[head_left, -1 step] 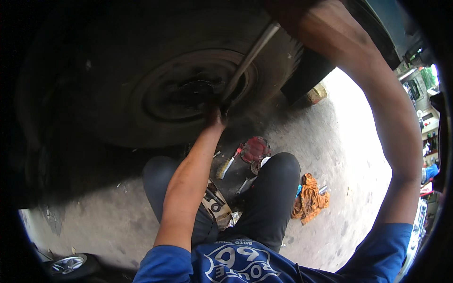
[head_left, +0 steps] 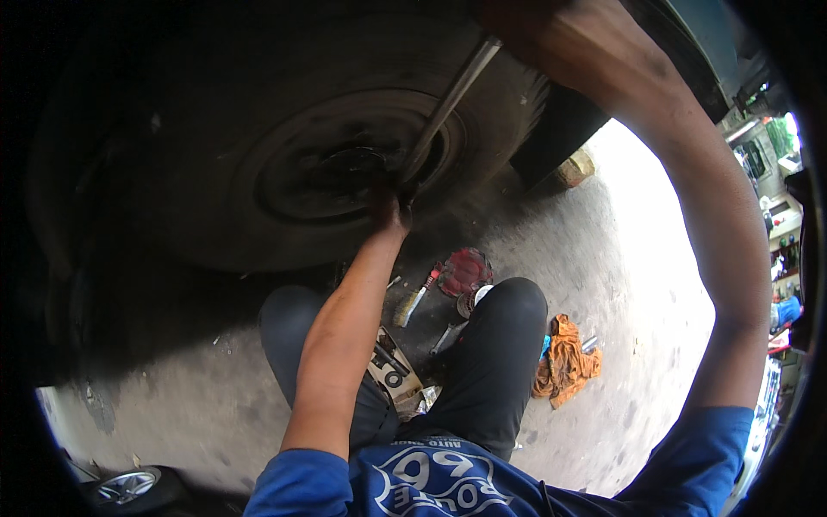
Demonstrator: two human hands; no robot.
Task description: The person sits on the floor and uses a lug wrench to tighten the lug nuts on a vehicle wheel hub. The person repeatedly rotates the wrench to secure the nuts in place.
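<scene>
— Wheel (head_left: 293,146) first: where does it sit?

— Big dark tyre with a black steel rim, filling the upper left of the view. It stands on the concrete floor (head_left: 620,258), mounted under a vehicle whose body shows at the top right.

— And the long bar?

— A grey metal bar (head_left: 448,103) runs slantwise from the top of the picture down to the hub (head_left: 353,172) at the middle of the rim. Its lower end meets the hub just beside the left hand.

— What is the left hand doing?

— The left hand (head_left: 389,211) reaches straight up from the lower edge and is curled at the foot of the bar, against the hub. It is dark and grimy; the fingers look closed around the bar's end, though I cannot see each one.

— The right hand?

— The right hand (head_left: 508,21) is up at the top edge, at the bar's upper end, with the forearm arching round the right side. It is in shadow and cut by the rim, so I cannot tell whether it is closed.

— What lies around the person?

— They sit on the floor in dark trousers and a blue shirt. Between the knees and the tyre lie a brush (head_left: 415,300) and a red round thing (head_left: 465,269). An orange rag (head_left: 564,362) lies by the right knee. A small wheel (head_left: 129,487) shows at the lower left.
</scene>
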